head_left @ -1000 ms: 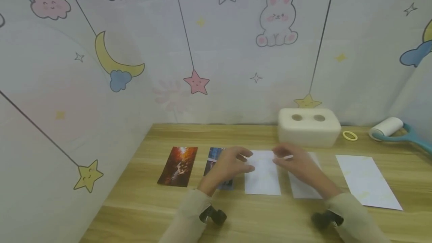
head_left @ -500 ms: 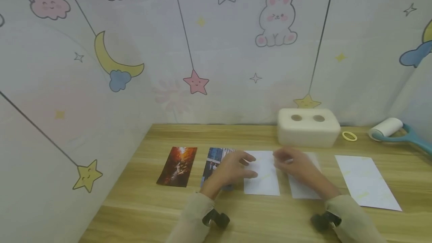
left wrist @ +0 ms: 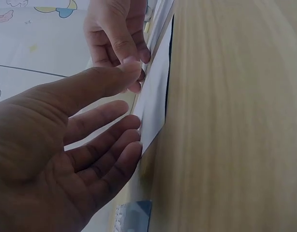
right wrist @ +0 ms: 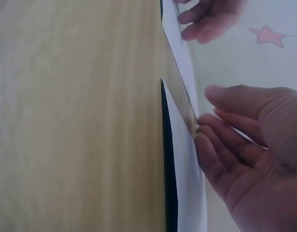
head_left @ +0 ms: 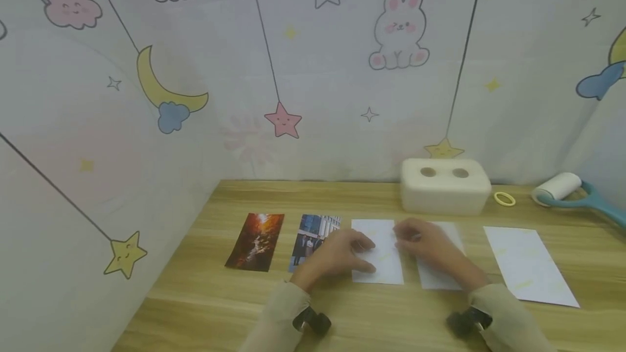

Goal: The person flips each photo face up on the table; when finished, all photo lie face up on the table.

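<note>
"At the near side of the table (head_left: 371, 319), what is seen?"

"Two sleeves (head_left: 283, 311) are seen, with a small black gadget (head_left: 313, 321) worn at each cuff."

"And how are the hands held?"

"The left hand (head_left: 338, 253) is held over the middle white sheet (head_left: 385, 258), with its thumb and fingers spread apart. The right hand (head_left: 425, 244) is held between that sheet and the next white sheet (head_left: 436, 277), its thumb kept off its bent fingers. Nothing is gripped by either one. Whether paper is touched cannot be told."

"Where is the middle sheet laid?"

"In the middle of a row of five. An orange picture (head_left: 256, 243) and a picture with people (head_left: 308, 243) are placed to its left. A last white sheet (head_left: 530, 265) is placed at the far right."

"How would it feel?"

"It is judged to be light, thin, easily bent and maybe slippery. It is best pinched softly by a side edge or a corner."

"Is a box found farther back?"

"A cream box (head_left: 445, 195) is set there, with two round holes in its top. What is kept inside cannot be seen. A yellow ring (head_left: 504, 199) is left just beside it."
</note>
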A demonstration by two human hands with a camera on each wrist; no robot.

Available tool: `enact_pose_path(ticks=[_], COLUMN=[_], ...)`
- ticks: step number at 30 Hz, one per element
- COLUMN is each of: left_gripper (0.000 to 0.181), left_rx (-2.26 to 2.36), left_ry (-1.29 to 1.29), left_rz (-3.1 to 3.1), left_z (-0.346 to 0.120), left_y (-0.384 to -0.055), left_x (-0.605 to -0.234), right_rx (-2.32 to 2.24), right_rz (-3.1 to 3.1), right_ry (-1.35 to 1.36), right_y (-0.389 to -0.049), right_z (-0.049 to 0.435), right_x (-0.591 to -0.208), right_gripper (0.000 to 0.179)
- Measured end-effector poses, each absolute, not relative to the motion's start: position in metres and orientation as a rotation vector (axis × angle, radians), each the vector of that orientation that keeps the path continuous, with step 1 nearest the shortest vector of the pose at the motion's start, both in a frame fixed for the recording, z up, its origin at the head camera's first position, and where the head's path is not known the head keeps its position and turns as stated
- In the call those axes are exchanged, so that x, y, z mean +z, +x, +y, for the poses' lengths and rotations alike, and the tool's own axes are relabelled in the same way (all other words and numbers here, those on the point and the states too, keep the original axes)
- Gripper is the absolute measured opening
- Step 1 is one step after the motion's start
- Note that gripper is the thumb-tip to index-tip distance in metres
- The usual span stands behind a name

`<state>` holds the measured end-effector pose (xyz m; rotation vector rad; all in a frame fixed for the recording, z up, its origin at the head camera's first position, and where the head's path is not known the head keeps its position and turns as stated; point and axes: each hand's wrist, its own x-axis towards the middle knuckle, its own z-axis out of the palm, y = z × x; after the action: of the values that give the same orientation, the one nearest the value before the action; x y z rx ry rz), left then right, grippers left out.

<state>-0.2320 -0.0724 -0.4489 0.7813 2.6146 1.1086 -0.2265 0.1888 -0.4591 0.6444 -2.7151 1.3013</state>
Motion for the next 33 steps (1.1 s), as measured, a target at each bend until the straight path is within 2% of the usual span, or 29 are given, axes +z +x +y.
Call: enact_pose_path(ticks=[18, 33], left_gripper=[0.056, 0.052], left_rx=[0.854, 0.779], left_ry=[0.935, 0.961], left_rz=[2.711, 2.776], left_z=[-0.064, -0.061], left_y=[-0.222, -0.219], left_x=[-0.447, -0.446], right_rx=[1.289, 1.287], right_rz=[-2.728, -2.737], right_ry=[0.624, 0.619], right_y=[-0.227, -0.229], right_z=[0.188, 0.192], right_x=[-0.459, -0.465], right_gripper=[0.028, 0.029])
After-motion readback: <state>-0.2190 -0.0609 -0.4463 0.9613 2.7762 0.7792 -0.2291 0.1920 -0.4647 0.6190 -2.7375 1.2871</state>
